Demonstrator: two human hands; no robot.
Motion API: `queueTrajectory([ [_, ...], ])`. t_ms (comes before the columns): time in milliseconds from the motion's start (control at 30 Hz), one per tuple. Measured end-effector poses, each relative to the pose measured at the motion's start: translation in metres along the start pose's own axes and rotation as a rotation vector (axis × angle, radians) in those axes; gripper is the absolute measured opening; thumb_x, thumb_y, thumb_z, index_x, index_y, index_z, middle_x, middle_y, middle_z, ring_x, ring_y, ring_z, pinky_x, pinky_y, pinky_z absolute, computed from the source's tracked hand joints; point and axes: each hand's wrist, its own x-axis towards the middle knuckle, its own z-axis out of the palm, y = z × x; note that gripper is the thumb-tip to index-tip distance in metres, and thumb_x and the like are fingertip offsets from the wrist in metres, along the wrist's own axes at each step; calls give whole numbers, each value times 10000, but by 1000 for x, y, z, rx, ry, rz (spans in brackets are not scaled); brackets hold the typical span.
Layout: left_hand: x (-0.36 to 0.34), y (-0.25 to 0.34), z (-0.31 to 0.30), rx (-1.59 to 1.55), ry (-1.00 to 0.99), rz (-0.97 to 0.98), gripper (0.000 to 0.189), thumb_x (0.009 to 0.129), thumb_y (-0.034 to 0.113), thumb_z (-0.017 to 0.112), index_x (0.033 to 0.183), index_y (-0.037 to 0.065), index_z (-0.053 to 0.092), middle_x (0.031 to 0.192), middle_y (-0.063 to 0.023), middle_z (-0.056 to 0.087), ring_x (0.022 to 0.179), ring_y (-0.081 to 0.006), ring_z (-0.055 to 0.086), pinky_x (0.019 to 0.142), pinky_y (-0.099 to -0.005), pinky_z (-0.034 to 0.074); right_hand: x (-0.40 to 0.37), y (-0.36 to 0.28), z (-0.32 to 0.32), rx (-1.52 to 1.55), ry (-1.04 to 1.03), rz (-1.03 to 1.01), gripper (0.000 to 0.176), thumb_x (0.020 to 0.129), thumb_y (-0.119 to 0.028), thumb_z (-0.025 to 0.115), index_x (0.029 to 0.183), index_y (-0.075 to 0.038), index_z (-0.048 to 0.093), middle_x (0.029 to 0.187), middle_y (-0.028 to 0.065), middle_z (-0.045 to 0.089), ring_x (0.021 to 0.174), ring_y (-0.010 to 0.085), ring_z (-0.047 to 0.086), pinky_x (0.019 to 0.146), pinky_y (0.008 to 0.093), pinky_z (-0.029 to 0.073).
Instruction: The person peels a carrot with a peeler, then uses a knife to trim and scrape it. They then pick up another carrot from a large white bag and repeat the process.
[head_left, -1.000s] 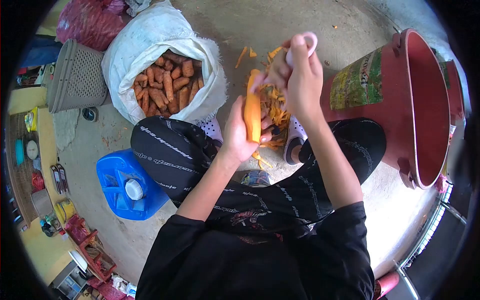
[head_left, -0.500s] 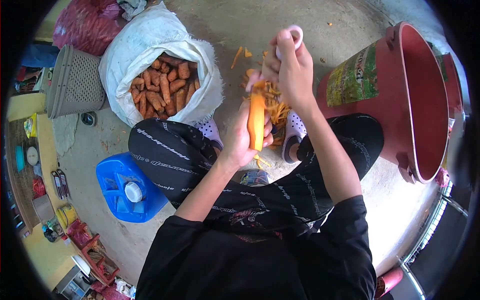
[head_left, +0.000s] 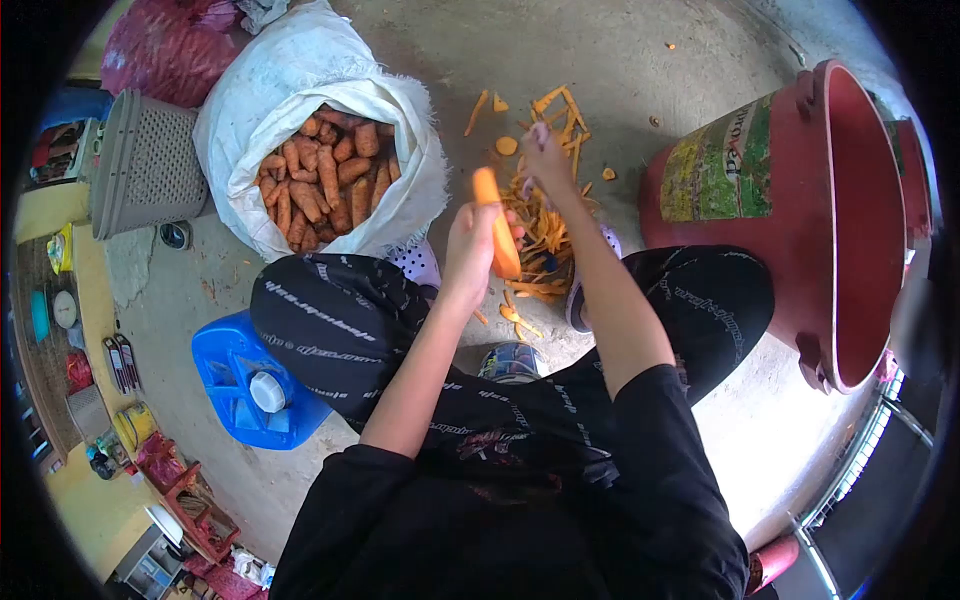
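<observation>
A bright orange peeled carrot (head_left: 496,222) is held in my left hand (head_left: 472,243), its top end tilted slightly left. My right hand (head_left: 545,165), blurred by motion, is closed round a pinkish peeler (head_left: 538,138) just above and to the right of the carrot. Beneath both hands, a pile of orange peelings (head_left: 548,235) lies on the floor between my feet. To the left, an open white sack (head_left: 415,190) holds several unpeeled carrots (head_left: 328,175).
A large red tub (head_left: 800,225) lies tipped by my right knee. Near my left knee is a blue jerrycan (head_left: 255,385). A grey crate (head_left: 155,160) and a red mesh sack (head_left: 165,50) are at the upper left. A small can (head_left: 508,362) sits between my legs.
My right hand has moved down and left with the peeler, from a raised position. The carrot has shifted a little left and up, and its tilt has changed.
</observation>
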Motion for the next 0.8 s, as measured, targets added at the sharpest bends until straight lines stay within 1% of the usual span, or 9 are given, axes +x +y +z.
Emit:
queueTrajectory([
  [167,25,-16,-10,270,222,-50,278,914,314,546,999,68,448,786,-25,490,666,-123,535,565,-279,470,10,56,34,-457,-38,-11,333,939,-350,494,901,-26,559,674,70,551,585,144,572,544,316,475],
  [200,24,-18,-11,238,195,-46,265,927,307,540,1023,76,453,760,-12,460,649,-118,522,546,-270,464,9,62,37,11,-149,165,406,934,-390,496,908,4,586,734,87,582,716,169,604,672,330,471],
  [300,19,-9,3,56,180,-156,265,935,314,537,1035,80,462,763,-11,466,666,-117,522,542,-265,463,8,81,37,156,-155,182,478,880,-436,543,874,33,640,821,193,660,845,303,654,744,397,490],
  [333,21,-12,1,79,162,-165,250,936,292,545,1040,78,466,789,-14,489,705,-120,531,600,-265,466,3,100,45,30,95,61,425,897,-363,527,872,47,633,863,224,653,847,376,631,762,439,478],
  [400,26,-23,-6,213,130,-62,233,935,268,551,1041,78,467,814,-18,507,735,-121,537,652,-263,457,-14,127,27,-513,-86,126,334,894,-263,507,931,58,591,892,250,637,861,433,593,773,452,468],
  [467,28,-30,-8,330,114,13,218,932,227,562,1054,73,468,852,-18,529,772,-114,538,733,-257,432,-24,175,18,-629,-286,27,250,860,-167,496,976,48,544,956,265,602,913,454,559,791,474,458],
  [567,28,-32,-8,352,129,-15,221,931,219,565,1061,69,468,855,-11,521,780,-105,527,725,-251,428,-48,193,19,-667,-163,-77,233,818,-134,520,996,17,517,985,229,581,947,414,563,805,473,462],
  [700,24,-23,1,324,104,-52,206,928,212,567,1047,69,478,878,-9,506,779,-102,518,718,-246,422,-69,184,30,-1039,-142,-303,230,779,-128,555,997,-56,535,990,136,566,961,308,556,780,433,465],
  [800,25,-21,-2,214,68,-44,212,921,233,573,1033,77,484,865,-18,503,760,-120,526,707,-260,443,-91,177,32,-1074,-128,-253,268,776,-151,578,1021,-59,522,1000,132,559,944,291,561,789,417,453],
])
